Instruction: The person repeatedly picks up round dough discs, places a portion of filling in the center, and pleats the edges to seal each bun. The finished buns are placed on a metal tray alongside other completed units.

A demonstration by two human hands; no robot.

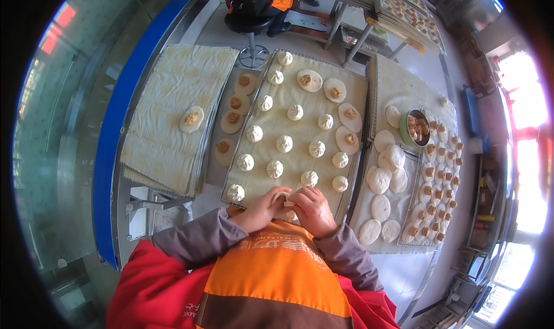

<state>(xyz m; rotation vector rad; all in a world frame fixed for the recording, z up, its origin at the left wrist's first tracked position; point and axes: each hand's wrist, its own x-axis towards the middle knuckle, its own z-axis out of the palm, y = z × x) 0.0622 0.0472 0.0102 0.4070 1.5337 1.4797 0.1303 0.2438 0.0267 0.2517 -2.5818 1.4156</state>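
Both hands meet over the near edge of a cloth-lined tray (298,95). My left hand (259,210) cups a dough wrapper (281,196) from the left side. The fingers of my right hand (312,208) pinch the rim of that same dough; its filling is hidden by my fingers. One pleated bun (291,216) shows just below my hands, partly covered. Beyond them stand rows of pleated buns (284,143). Flat wrappers topped with brown filling (348,139) lie along the tray's right and far sides.
On the left is a stack of cloth-covered trays (177,82) bearing one filled wrapper (191,119). At right, bare dough discs (380,208) lie near a green bowl of filling (414,128) and a tray of filled wrappers (438,195). A seated person (259,4) is on a stool (249,22) ahead.
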